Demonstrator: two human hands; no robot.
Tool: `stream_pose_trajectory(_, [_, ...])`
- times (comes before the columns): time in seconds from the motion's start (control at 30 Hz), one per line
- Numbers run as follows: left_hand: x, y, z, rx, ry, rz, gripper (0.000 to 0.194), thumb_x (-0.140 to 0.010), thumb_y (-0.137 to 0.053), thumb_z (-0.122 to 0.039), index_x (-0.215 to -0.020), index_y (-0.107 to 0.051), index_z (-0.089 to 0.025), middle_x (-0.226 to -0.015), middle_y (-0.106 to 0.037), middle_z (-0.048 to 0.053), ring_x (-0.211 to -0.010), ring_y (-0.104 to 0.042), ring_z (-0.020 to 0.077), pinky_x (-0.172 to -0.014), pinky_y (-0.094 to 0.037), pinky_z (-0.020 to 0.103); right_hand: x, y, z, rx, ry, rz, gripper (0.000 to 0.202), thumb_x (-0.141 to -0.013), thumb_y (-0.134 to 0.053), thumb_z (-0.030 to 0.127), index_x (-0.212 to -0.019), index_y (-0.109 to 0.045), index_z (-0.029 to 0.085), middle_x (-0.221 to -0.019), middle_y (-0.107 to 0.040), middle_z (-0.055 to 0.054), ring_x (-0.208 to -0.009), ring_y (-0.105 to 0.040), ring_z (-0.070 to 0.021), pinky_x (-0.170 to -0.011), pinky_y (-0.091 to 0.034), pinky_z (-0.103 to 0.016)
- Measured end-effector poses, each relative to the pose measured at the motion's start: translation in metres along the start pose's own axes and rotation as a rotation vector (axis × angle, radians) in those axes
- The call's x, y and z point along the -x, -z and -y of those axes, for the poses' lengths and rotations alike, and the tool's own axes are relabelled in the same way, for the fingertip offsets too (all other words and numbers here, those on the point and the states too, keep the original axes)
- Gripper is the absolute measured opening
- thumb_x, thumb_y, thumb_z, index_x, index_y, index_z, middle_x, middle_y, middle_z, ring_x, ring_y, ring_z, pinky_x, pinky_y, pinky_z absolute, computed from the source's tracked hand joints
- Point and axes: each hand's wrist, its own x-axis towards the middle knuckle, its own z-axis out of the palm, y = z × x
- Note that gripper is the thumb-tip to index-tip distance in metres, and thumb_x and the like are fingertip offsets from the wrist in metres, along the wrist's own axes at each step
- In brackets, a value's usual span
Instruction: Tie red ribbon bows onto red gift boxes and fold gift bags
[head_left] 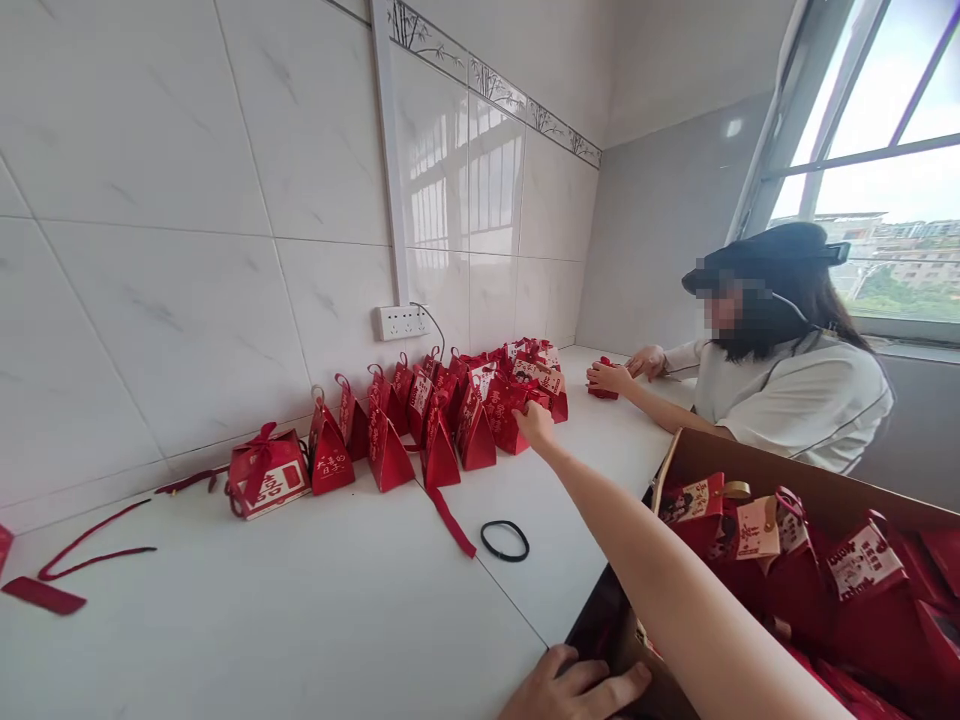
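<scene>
My right hand (535, 426) reaches out over the white table, its fingers closed at the top of a red gift box (506, 418) with gold lettering. That box stands at the near right end of a cluster of similar red boxes. Low in the view, my left hand (574, 690) lies with its fingers apart beside the corner of a cardboard box (675, 455); whether it presses on that box is unclear. Inside the cardboard box are several red gift boxes (866, 565) with looped handles and printed tags. A red box with a bow (270, 475) stands at the row's left end.
A black hair tie (505, 541) and a red ribbon (452, 522) lie on the white table (300, 610). Red cord (90, 530) lies at the left. Across the table, a person in white (802, 400) handles a small red box (602, 380). A power strip (403, 322) is on the tiled wall.
</scene>
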Motion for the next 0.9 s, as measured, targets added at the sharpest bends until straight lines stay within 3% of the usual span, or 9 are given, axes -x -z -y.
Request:
stream_pose_trajectory(0.13, [-0.003,0.013,0.001,0.041,0.012,0.131,0.020,-0.091,-0.048,-0.028,-0.090,-0.067,-0.023,-0.137,-0.052,-0.004,-0.093,-0.062,0.0123,-0.070,-0.042,0.028,0.004,0.039,-0.009,-0.045,0.063,-0.064,0.015,-0.082,-0.049,0.030,-0.071,-0.053,0.019,-0.079,-0.064,-0.007,-0.076,-0.058,-0.0199,-0.064,-0.040,-0.028])
stream_pose_trajectory(0.27, [-0.008,0.030,0.000,0.256,0.081,0.266,0.018,-0.083,-0.055,-0.030,-0.095,-0.065,-0.020,-0.138,-0.051,0.003,-0.097,-0.063,0.0178,-0.080,-0.046,0.030,0.021,0.090,-0.001,-0.130,0.154,-0.120,0.019,-0.079,-0.051,0.034,-0.066,-0.050,0.020,-0.069,-0.060,-0.002,-0.066,-0.052,-0.0157,-0.061,-0.037,-0.026])
stream_pose_trajectory(0.33, [-0.014,0.042,0.000,0.436,0.206,0.177,0.015,-0.082,-0.054,-0.023,-0.093,-0.064,-0.020,-0.127,-0.060,0.005,-0.091,-0.065,0.0158,-0.080,-0.048,0.029,0.037,0.110,0.009,-0.180,0.202,-0.129,0.023,-0.077,-0.053,0.038,-0.065,-0.051,0.019,-0.066,-0.058,0.000,-0.062,-0.049,-0.0140,-0.059,-0.037,-0.025])
stream_pose_trajectory(0.4, [-0.020,0.057,0.002,0.616,0.359,-0.021,0.018,-0.083,-0.046,-0.014,-0.091,-0.061,-0.019,-0.105,-0.068,0.006,-0.084,-0.065,0.0130,-0.076,-0.050,0.025,0.056,0.122,0.022,-0.257,0.261,-0.112,0.027,-0.075,-0.054,0.043,-0.064,-0.051,0.019,-0.064,-0.056,0.001,-0.060,-0.047,-0.0126,-0.056,-0.036,-0.025])
stream_pose_trajectory(0.47, [-0.024,0.074,0.007,0.680,0.487,-0.241,0.019,-0.083,-0.041,-0.012,-0.090,-0.056,-0.019,-0.086,-0.066,0.006,-0.078,-0.063,0.0134,-0.069,-0.051,0.025,0.077,0.125,0.038,-0.374,0.330,-0.060,0.030,-0.074,-0.055,0.046,-0.063,-0.052,0.019,-0.061,-0.053,0.002,-0.057,-0.044,-0.0116,-0.054,-0.034,-0.024])
stream_pose_trajectory(0.57, [-0.014,0.103,0.026,0.453,0.645,-0.536,0.013,-0.082,-0.045,-0.018,-0.094,-0.048,-0.021,-0.085,-0.054,0.005,-0.077,-0.056,0.0167,-0.069,-0.050,0.031,0.107,0.108,0.065,-0.559,0.415,0.062,0.033,-0.072,-0.057,0.049,-0.061,-0.050,0.019,-0.057,-0.048,0.003,-0.054,-0.040,-0.0105,-0.051,-0.031,-0.024])
stream_pose_trajectory(0.7, [0.033,0.155,0.063,0.077,0.897,-0.809,0.032,-0.080,-0.054,-0.032,-0.108,-0.041,-0.023,-0.104,-0.046,0.008,-0.095,-0.051,0.0205,-0.080,-0.047,0.037,0.143,0.059,0.100,-0.699,0.523,0.190,0.032,-0.076,-0.052,0.049,-0.063,-0.046,0.020,-0.058,-0.044,0.004,-0.055,-0.038,-0.0109,-0.053,-0.032,-0.024])
stream_pose_trajectory(0.8, [0.078,0.193,0.084,0.005,1.120,-0.829,0.051,-0.079,-0.056,-0.042,-0.121,-0.034,-0.025,-0.127,-0.043,0.011,-0.119,-0.045,0.0255,-0.092,-0.042,0.041,0.169,0.013,0.119,-0.751,0.595,0.237,0.028,-0.080,-0.047,0.045,-0.066,-0.043,0.021,-0.062,-0.044,0.004,-0.058,-0.039,-0.0116,-0.056,-0.033,-0.024])
stream_pose_trajectory(0.9, [0.114,0.209,0.092,0.063,1.267,-0.740,0.070,-0.074,-0.061,-0.047,-0.131,-0.027,-0.024,-0.136,-0.042,0.014,-0.129,-0.039,0.0270,-0.100,-0.037,0.043,0.194,-0.035,0.127,-0.803,0.611,0.312,0.028,-0.080,-0.045,0.046,-0.066,-0.041,0.022,-0.063,-0.045,0.004,-0.060,-0.041,-0.0126,-0.058,-0.036,-0.025])
